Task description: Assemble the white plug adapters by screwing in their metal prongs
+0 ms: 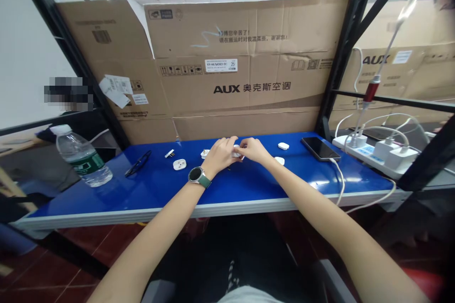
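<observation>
My left hand (pixel 219 154) and my right hand (pixel 253 150) meet over the middle of the blue tabletop (pixel 249 187), both pinching one small white plastic part (pixel 236 151) between the fingertips. My left wrist carries a dark round watch (pixel 196 175). Other small white parts lie about: one square piece (pixel 179 164) and a small plug piece (pixel 169 153) to the left, one (pixel 205 153) just behind my left hand, another (pixel 283 146) to the right, and one (pixel 279 160) beside my right forearm.
A water bottle (pixel 82 157) stands at the left, a pair of black glasses (pixel 138 164) beside it. A black phone (pixel 319 147) on a white cable lies right, next to a power strip (pixel 377 154) with chargers. Cardboard (pixel 227 66) walls the back. A person sits beyond at left.
</observation>
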{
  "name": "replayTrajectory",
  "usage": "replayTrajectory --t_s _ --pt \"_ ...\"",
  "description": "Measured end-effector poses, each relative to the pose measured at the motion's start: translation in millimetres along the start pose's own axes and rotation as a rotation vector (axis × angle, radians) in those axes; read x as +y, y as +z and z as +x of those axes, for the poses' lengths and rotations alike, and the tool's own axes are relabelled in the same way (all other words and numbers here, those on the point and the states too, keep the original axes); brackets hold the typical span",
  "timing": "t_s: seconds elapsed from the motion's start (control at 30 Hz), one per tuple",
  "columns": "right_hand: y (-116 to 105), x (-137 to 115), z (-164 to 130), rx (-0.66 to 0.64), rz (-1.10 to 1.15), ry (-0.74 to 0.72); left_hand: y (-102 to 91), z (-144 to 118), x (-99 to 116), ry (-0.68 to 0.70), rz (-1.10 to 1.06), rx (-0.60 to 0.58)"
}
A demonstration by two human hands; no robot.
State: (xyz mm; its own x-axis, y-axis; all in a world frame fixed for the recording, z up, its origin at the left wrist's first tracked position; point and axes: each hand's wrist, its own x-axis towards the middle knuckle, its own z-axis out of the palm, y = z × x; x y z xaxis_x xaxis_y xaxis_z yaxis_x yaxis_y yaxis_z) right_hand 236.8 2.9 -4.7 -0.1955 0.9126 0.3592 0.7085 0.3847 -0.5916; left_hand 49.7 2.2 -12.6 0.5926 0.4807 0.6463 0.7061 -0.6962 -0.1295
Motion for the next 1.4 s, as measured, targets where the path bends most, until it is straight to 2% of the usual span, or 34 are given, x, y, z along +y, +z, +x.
replayTrajectory --t_s 0.2,0.43,0.73,0.83,1.0,1.1,1.23,1.4 --pt "-1 -3 -2 0.01 -0.035 -0.012 1.2 0 0 -0.009 0.021 -0.033" --pt "1 -3 -1 -0.006 -0.053 0.045 0.3 0 4 0.014 0.068 -0.043" --pt "3 -1 -1 -0.045 0.02 0.082 0.6 -1 7 0.032 0.082 -0.062" --pt "2 1 0 -0.109 0.128 0.126 0.0 -1 5 0.01 0.029 -0.033" --pt "0 7 3 -0.269 0.55 0.192 -6.9 0 1 -0.089 -0.11 0.094" --pt "-4 7 4 -0.3 0.718 0.192 -9.6 1 -3 -0.151 -0.228 0.164" --pt "-13 4 3 -0.302 0.791 0.18 -7.4 2 -8 -0.133 -0.409 0.14" --pt "-19 4 0 -0.4 0.828 0.129 -7.6 3 -5 -0.148 -0.546 0.151"
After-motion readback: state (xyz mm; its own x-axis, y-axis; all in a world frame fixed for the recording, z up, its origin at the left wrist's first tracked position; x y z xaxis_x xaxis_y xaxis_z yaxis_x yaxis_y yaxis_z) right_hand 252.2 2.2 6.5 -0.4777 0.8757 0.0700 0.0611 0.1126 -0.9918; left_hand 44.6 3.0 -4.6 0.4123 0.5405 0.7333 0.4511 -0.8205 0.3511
